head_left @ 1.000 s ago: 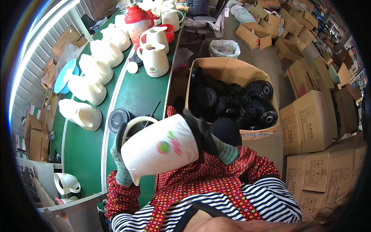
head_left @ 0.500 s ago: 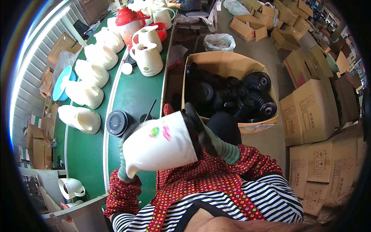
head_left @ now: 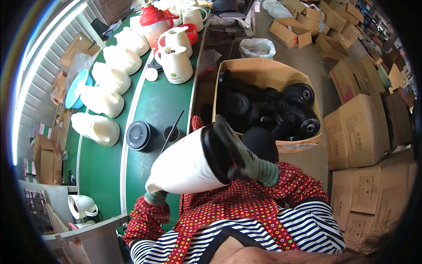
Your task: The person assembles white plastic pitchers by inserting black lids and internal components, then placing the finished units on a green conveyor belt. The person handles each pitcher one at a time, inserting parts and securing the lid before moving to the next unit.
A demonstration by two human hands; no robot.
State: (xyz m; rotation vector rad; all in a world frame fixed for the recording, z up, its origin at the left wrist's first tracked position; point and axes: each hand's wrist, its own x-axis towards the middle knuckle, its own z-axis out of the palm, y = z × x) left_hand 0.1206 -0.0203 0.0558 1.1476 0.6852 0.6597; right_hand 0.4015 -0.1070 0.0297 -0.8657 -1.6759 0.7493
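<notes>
A white jug [head_left: 180,169] lies sideways in front of my chest, its spout end to the left and a black round base [head_left: 214,154] at its right end. My right hand [head_left: 237,152], in a grey-green glove with a dark palm, is closed on that base. The spout end is held by my left hand [head_left: 156,198]; only its cuff and glove edge show, and the jug hides the fingers. Beyond the jug, on the green table [head_left: 103,169], are a stack of black round parts [head_left: 139,135] and a small black cup [head_left: 172,133] with a thin dark stick leaning in it.
White jug bodies [head_left: 102,100] lie in a row along the table's left side. Upright white jugs [head_left: 176,66] and a red-topped one [head_left: 154,24] stand farther back. Right of the table, a carton [head_left: 259,66] holds black parts. Closed cartons [head_left: 358,132] are stacked at right.
The jug has turned about its length, so its printed flower has mostly rolled out of sight. My right hand has shifted on the black base. The whole view has moved slightly.
</notes>
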